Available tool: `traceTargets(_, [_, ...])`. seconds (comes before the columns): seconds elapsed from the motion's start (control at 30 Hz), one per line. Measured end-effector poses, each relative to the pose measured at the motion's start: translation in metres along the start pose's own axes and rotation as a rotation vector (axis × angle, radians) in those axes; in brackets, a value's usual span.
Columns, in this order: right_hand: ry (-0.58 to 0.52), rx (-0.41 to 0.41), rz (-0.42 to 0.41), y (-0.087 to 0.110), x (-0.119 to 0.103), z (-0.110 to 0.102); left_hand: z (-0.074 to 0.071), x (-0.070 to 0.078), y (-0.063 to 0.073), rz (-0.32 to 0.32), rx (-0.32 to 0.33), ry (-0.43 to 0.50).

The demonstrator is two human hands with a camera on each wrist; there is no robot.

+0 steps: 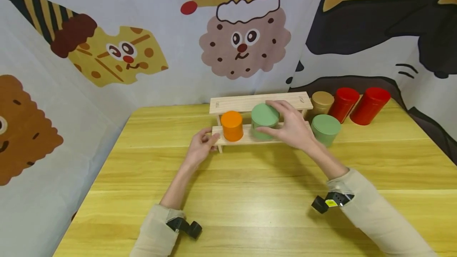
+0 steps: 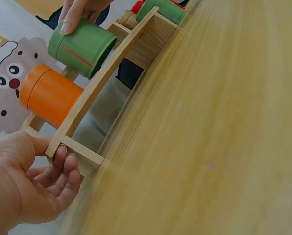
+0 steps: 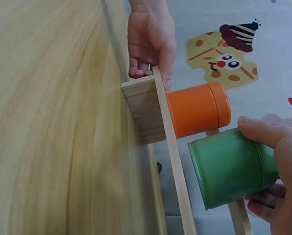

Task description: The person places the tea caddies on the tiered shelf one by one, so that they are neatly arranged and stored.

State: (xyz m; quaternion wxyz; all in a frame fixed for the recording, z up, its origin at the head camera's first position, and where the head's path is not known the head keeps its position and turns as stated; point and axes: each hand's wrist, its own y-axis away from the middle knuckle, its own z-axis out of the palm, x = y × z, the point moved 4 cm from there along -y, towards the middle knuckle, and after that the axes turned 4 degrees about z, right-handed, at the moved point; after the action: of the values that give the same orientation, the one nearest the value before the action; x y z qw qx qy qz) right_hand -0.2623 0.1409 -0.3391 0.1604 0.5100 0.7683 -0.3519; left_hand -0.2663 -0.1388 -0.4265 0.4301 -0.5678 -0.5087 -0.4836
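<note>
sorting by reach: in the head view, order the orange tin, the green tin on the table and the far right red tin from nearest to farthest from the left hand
From the left hand:
1. orange tin, on the rack's lower shelf, just right of the hand.
2. green tin on the table, right of the rack.
3. far right red tin, back right corner.

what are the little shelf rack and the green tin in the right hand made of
The shelf rack looks like pale unfinished wood: grain lines show on its end panel and slats, with no gloss. The green tin held by the right hand seems to be painted metal with a matte finish, judging by its thin rolled rim and lid seam, though coated card cannot be ruled out.
</note>
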Motion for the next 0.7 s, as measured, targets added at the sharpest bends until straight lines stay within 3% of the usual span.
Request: traceTargets(0.7, [0.010, 0.065, -0.042, 0.004, 0.000, 0.012, 0.000, 0.000, 0.000, -0.001, 0.006, -0.002])
